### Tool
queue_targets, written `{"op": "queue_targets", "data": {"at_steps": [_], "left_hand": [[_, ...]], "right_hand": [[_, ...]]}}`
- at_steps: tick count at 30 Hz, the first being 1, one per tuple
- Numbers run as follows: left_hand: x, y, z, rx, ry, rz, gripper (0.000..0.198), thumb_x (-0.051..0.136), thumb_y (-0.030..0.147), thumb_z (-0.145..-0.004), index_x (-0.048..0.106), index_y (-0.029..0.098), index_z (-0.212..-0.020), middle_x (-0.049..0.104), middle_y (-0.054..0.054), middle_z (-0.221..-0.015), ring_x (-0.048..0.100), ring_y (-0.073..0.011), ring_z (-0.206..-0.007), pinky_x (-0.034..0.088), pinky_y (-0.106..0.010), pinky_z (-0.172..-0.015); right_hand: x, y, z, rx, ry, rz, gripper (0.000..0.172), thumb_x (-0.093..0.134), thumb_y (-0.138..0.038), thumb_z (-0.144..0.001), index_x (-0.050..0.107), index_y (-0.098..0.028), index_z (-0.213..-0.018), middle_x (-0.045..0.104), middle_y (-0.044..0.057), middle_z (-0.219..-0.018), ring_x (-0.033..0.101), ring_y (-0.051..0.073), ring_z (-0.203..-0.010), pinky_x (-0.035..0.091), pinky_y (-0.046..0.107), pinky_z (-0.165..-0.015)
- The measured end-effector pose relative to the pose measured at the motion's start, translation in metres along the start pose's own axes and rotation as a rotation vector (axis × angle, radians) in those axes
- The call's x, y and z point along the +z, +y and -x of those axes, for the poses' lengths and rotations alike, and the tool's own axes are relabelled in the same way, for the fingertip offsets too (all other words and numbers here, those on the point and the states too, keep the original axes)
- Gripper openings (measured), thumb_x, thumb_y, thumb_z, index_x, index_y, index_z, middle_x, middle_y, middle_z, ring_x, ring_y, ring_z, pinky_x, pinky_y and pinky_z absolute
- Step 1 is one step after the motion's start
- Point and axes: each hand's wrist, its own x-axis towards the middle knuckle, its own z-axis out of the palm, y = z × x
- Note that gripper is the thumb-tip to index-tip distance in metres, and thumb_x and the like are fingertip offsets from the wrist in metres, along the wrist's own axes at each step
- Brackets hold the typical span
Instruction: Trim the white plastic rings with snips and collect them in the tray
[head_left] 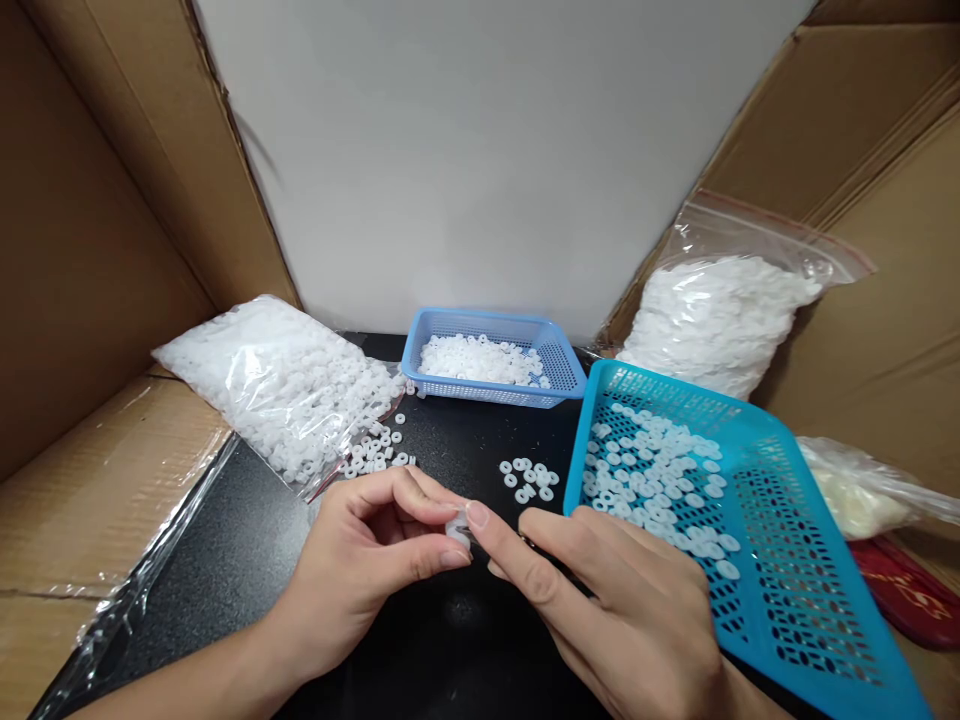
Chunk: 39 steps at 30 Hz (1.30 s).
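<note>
My left hand (367,550) pinches a small translucent white plastic ring (456,530) between thumb and forefinger. My right hand (622,600) meets it from the right, its forefinger tip against the ring. A thin dark sliver shows at the ring, below that fingertip. The right hand's other fingers are curled, and what they hold is mostly hidden. Just beyond the hands lies a small group of loose white rings (529,477) on the black table. More loose rings (373,450) have spilled from an open clear bag of rings (270,385) on the left.
A blue basket (495,388) of white rings stands at the back. On the right, a larger turquoise basket (780,440) holds scattered white pieces. Behind it leans a zip bag (712,310) full of white pieces. A small bag (862,495) and red object (904,590) lie far right. Cardboard walls (97,200) flank the table.
</note>
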Motion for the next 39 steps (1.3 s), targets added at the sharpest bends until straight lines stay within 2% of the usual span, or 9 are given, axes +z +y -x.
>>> {"op": "queue_targets", "data": {"at_steps": [4, 8, 13, 21, 27, 31, 33, 39], "left_hand": [[0.000, 0.002, 0.000, 0.059, 0.005, -0.075, 0.017, 0.091, 0.007, -0.070, 0.083, 0.021, -0.074, 0.082, -0.004, -0.082, 0.074, -0.0141, -0.075, 0.060, -0.020, -0.071], [0.001, 0.006, 0.002, 0.113, 0.026, -0.157, 0.021, 0.090, 0.004, -0.068, 0.084, 0.023, -0.074, 0.085, -0.006, -0.088, 0.078, -0.0172, -0.080, 0.062, -0.021, -0.073], [0.004, 0.007, 0.004, 0.125, 0.081, -0.140, 0.037, 0.092, 0.002, -0.064, 0.084, 0.028, -0.090, 0.086, -0.001, -0.086, 0.079, -0.0168, -0.078, 0.063, -0.019, -0.071], [0.006, 0.010, 0.005, 0.160, 0.100, -0.236, 0.024, 0.093, 0.010, -0.067, 0.086, 0.026, -0.082, 0.084, -0.003, -0.078, 0.075, -0.0165, -0.067, 0.062, -0.021, -0.064], [0.006, 0.009, 0.004, 0.182, 0.109, -0.258, 0.025, 0.094, 0.009, -0.064, 0.085, 0.026, -0.080, 0.084, -0.002, -0.078, 0.076, -0.0153, -0.067, 0.061, -0.018, -0.065], [0.006, 0.008, 0.005, 0.206, 0.069, -0.253, 0.030, 0.091, 0.000, -0.065, 0.084, 0.026, -0.080, 0.086, 0.000, -0.084, 0.078, -0.0138, -0.072, 0.061, -0.016, -0.069], [0.005, 0.007, 0.005, 0.218, 0.055, -0.256, 0.033, 0.089, -0.003, -0.065, 0.084, 0.026, -0.080, 0.086, 0.001, -0.085, 0.078, -0.0135, -0.075, 0.061, -0.015, -0.071], [0.006, 0.008, 0.005, 0.214, 0.088, -0.275, 0.030, 0.089, -0.001, -0.067, 0.083, 0.025, -0.081, 0.086, 0.002, -0.083, 0.077, -0.0122, -0.070, 0.061, -0.014, -0.067]], "right_hand": [[0.004, 0.000, 0.003, 0.115, 0.021, -0.092, 0.034, 0.050, -0.011, -0.105, 0.068, -0.017, -0.134, 0.074, 0.003, -0.078, 0.063, 0.014, -0.062, 0.047, 0.027, -0.054], [0.009, 0.001, 0.004, 0.299, 0.132, -0.317, 0.046, 0.054, -0.005, -0.101, 0.062, -0.024, -0.142, 0.071, 0.005, -0.088, 0.069, 0.016, -0.075, 0.056, 0.026, -0.063], [0.010, 0.000, 0.000, 0.457, 0.174, -0.436, 0.029, 0.056, -0.018, -0.102, 0.070, -0.020, -0.127, 0.069, 0.004, -0.088, 0.068, 0.016, -0.075, 0.059, 0.026, -0.066], [0.009, -0.003, 0.000, 0.384, 0.151, -0.555, 0.029, 0.054, -0.026, -0.106, 0.067, -0.022, -0.131, 0.071, 0.004, -0.087, 0.067, 0.015, -0.073, 0.058, 0.025, -0.064], [0.014, -0.004, 0.000, 0.513, 0.181, -0.649, 0.033, 0.066, -0.049, -0.097, 0.073, -0.021, -0.111, 0.065, 0.000, -0.078, 0.063, 0.012, -0.060, 0.053, 0.018, -0.051], [0.017, -0.007, 0.000, 0.533, 0.178, -0.658, 0.025, 0.069, -0.044, -0.097, 0.074, -0.021, -0.105, 0.064, -0.002, -0.074, 0.061, 0.009, -0.058, 0.051, 0.015, -0.051], [0.017, -0.007, -0.002, 0.521, 0.171, -0.655, 0.027, 0.067, -0.045, -0.098, 0.074, -0.020, -0.105, 0.065, -0.002, -0.075, 0.063, 0.010, -0.062, 0.053, 0.015, -0.055], [0.013, -0.001, -0.003, 0.440, 0.133, -0.620, 0.032, 0.057, -0.040, -0.105, 0.073, -0.019, -0.122, 0.070, 0.002, -0.085, 0.066, 0.012, -0.074, 0.055, 0.020, -0.065]]}}
